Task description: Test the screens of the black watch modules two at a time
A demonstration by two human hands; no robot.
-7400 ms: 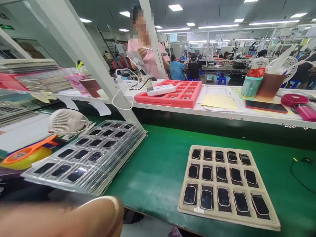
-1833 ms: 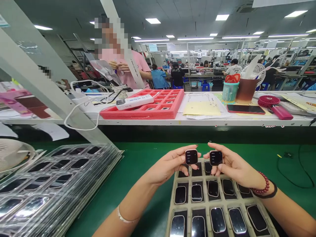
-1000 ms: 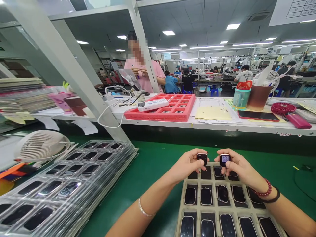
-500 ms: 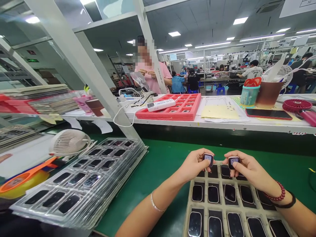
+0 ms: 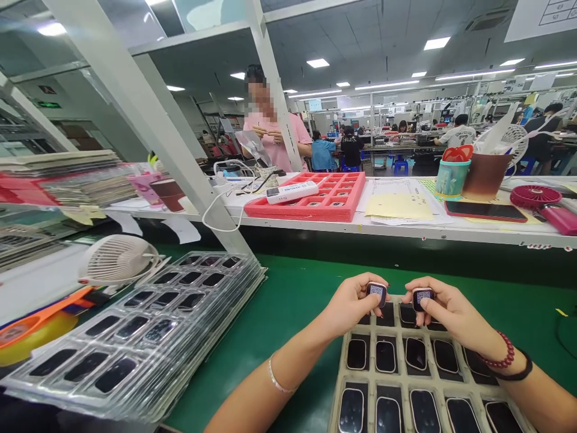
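Both hands are gripping small watches over the far row of a beige tray (image 5: 408,391): left hand (image 5: 349,304) pinching one watch (image 5: 376,292), right hand (image 5: 444,310) pinching another watch (image 5: 422,297), screens lit. Clear stacked trays (image 5: 148,328) are lying well to the left on the green mat (image 5: 288,307).

You are seated in an electronics assembly factory — a long open hall under rows of white ceiling light panels (image 5: 435,43). Your green-matted worktop (image 5: 293,294) carries a beige compartment tray of small dark-screened devices (image 5: 406,385) and a stack of clear plastic blister trays (image 5: 135,337) filled with more of them. A white shelf (image 5: 406,228) ahead bears a red foam parts tray (image 5: 315,201) and yellow paperwork (image 5: 399,205). Behind it, a person in a pink shirt (image 5: 274,138) stands, and seated workers (image 5: 354,144) fill further benches — line after line.
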